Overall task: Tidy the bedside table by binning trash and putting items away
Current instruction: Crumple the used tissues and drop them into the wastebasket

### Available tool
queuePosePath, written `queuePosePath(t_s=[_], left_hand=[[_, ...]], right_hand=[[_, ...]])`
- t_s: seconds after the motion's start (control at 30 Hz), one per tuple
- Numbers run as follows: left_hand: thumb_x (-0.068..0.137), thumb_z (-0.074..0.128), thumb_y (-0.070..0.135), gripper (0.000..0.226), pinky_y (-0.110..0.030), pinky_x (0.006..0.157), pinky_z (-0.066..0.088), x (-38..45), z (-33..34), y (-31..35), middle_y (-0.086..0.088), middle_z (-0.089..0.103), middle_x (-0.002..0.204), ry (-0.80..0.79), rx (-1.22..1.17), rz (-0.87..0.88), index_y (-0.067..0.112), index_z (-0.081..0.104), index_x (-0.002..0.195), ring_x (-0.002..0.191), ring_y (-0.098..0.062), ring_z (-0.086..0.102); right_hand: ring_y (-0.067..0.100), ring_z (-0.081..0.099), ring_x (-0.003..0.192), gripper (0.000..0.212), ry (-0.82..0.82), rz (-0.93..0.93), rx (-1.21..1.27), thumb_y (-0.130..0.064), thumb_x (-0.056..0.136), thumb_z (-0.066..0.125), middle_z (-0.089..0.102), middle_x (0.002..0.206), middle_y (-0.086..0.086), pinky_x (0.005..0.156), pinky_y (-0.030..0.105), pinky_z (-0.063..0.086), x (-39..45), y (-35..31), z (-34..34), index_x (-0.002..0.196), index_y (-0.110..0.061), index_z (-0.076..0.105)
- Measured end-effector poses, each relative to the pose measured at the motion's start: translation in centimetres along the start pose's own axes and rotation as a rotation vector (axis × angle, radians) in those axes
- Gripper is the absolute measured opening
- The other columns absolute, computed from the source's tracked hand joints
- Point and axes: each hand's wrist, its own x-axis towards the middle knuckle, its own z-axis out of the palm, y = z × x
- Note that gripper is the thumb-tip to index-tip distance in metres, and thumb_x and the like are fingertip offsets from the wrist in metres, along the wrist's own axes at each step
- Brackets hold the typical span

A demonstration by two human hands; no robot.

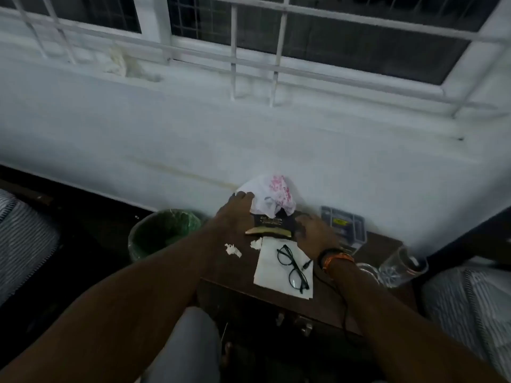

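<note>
On the dark wooden bedside table (235, 269) a crumpled white plastic bag with pink print (269, 196) lies at the back edge. My left hand (235, 208) rests on its left side, fingers curled over it. Just in front lies a black and gold packet (272, 226). My right hand (312, 230) lies on the table at the packet's right end, fingers spread. Black-rimmed glasses (293, 268) sit on a white sheet of paper (276, 266). Two small white paper scraps (232, 250) (256, 243) lie on the wood to the left of the sheet.
A green-lined bin (163, 230) stands on the floor left of the table. A clear plastic box (344, 222) sits at the back right, a glass tumbler (403, 268) and a black cable (331, 283) at the right. Striped bedding flanks both sides. A drawer handle (304, 326) shows below.
</note>
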Motion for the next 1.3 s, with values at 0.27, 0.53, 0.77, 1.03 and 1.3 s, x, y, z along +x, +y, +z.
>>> queuePosePath(t_s=[0.27,0.53,0.77,1.03,1.3], left_hand=[[0.083,0.059,0.036,0.082,-0.046,0.112,0.029,8.4,3.1,-5.7,-0.015,0.025,0.158,0.024,-0.223,-0.242,0.021,0.021,0.154,0.143,-0.042,0.026],[0.085,0.070,0.024,0.091,-0.034,0.109,0.036,11.7,3.4,-3.6,-0.009,0.026,0.159,0.016,-0.715,-0.391,0.016,0.013,0.156,0.143,-0.028,0.033],[0.064,0.079,0.060,0.064,-0.038,0.084,0.059,11.5,5.5,-4.1,0.000,0.073,0.109,0.023,-0.998,-0.375,0.019,0.068,0.112,0.095,-0.017,0.071],[0.067,0.081,0.058,0.066,-0.037,0.076,0.062,9.5,-0.8,-3.4,-0.009,0.076,0.098,0.126,-1.195,-0.310,0.006,0.070,0.104,0.091,-0.026,0.074],[0.080,0.078,0.029,0.035,-0.044,0.073,0.062,5.3,-5.6,-11.1,-0.014,0.074,0.098,0.299,-1.186,-0.363,0.009,0.067,0.108,0.088,-0.033,0.073]], right_hand=[[0.039,0.049,0.123,0.081,0.089,0.196,0.206,-0.055,0.082,0.062,0.047,0.138,0.020,0.099,0.049,0.046,10.2,0.4,4.2,0.146,-0.016,0.032],[0.039,0.059,0.111,0.080,0.056,0.119,0.204,-0.059,0.081,0.062,0.058,0.127,0.017,0.089,0.046,0.052,14.0,0.8,6.2,0.143,-0.020,0.029],[0.034,0.058,0.103,0.059,0.191,-0.028,0.157,-0.038,0.088,0.062,0.061,0.118,0.015,0.083,0.040,0.051,13.8,-1.0,6.1,0.139,-0.019,0.040],[0.030,0.063,0.109,0.058,0.368,-0.184,0.221,-0.036,0.090,0.065,0.065,0.125,0.013,0.092,0.038,0.050,13.6,-6.5,3.8,0.139,-0.012,0.048],[0.022,0.064,0.101,0.046,0.317,-0.291,0.410,-0.031,0.083,0.072,0.055,0.122,0.007,0.085,0.027,0.051,13.5,-14.9,6.1,0.125,-0.015,0.060]])
